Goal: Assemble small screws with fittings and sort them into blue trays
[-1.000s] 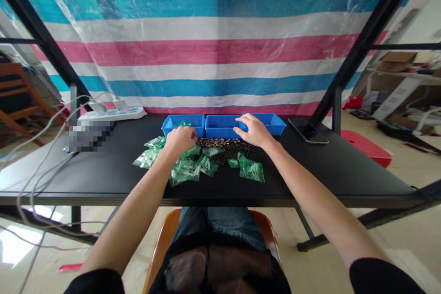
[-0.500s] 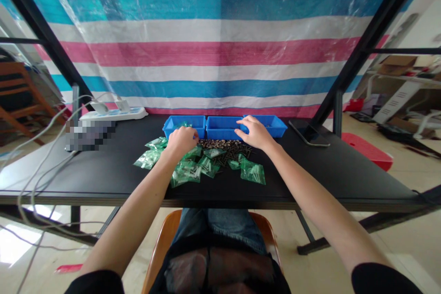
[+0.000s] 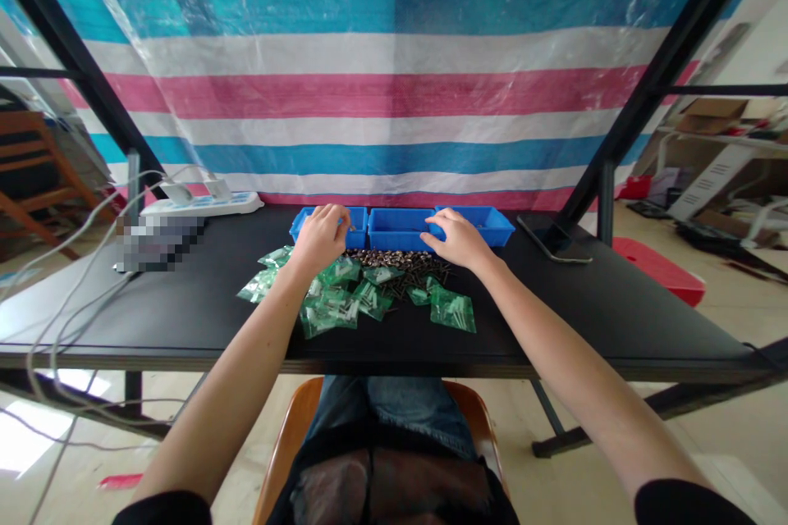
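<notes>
Lettering in the head view too small to read, including any on the white power strip [image 3: 243, 203] and pixelated item [image 3: 161, 246] near the surface's rear left corner. Along the rear edge, three blue bins [image 3: 394, 240] in a row. Left hand [image 3: 318, 239] over the left bin [image 3: 357, 239], thumb and fingers curled close together, grasp impossible to tell. Right hand [image 3: 460, 239] at the meeting of middle and right bins, thumb and fingers parted in a loose curve, any small hold impossible to tell. Just in front, a heap of bronze-coloured pieces [image 3: 391, 260] and dark screws [image 3: 422, 272]; green plastic bags [image 3: 329, 313] spread toward the front edge. Black surface [image 3: 616, 312] extending from rightmost bag to right edge. In the way: dark phone [image 3: 570, 249] at rear right, near a slanted post [image 3: 631, 123]; white cables [image 3: 28, 357] over the front left corner.
</notes>
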A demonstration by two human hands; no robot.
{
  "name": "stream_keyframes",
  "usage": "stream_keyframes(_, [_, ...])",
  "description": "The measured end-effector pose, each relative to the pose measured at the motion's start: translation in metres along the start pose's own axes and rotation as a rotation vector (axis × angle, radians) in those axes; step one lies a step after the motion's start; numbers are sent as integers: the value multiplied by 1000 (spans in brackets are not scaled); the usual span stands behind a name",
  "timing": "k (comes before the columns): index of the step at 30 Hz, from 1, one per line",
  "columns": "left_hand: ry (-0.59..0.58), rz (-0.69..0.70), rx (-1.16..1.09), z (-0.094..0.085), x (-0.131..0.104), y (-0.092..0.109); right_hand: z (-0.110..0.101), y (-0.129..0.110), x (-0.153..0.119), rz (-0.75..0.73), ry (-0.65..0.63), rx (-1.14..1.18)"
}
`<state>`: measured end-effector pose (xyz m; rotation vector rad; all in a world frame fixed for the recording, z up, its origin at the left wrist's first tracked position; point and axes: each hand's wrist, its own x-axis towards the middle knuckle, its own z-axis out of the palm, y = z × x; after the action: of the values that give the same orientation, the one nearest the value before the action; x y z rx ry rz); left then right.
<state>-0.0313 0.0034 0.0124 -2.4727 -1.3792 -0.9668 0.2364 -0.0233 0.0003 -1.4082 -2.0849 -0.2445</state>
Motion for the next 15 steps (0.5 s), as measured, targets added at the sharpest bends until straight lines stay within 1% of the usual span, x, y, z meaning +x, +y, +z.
stream_keyframes(3, [-115,-4,-32,6,1,-3,1,0,-2,0,-20,5])
stream_keyframes(5, [-156,-12,-35,9,1,-3,3,1,-3,-4,-13,16])
stream_keyframes(8, [-160,-4,-63,12,1,-3,6,6,-1,-8,-12,22])
stream_keyframes(10, [-153,4,-88,13,1,-3,4,5,4,-2,2,21])
stream_keyframes(12, [-140,7,-109,15,0,-2,-5,-8,7,0,48,50])
stream_keyframes(14, [-117,12,-141,16,-1,0,-25,-36,-3,-28,113,142])
stream_keyframes(15, [-96,17,-158,16,-1,1,-38,-56,-16,-67,150,218])
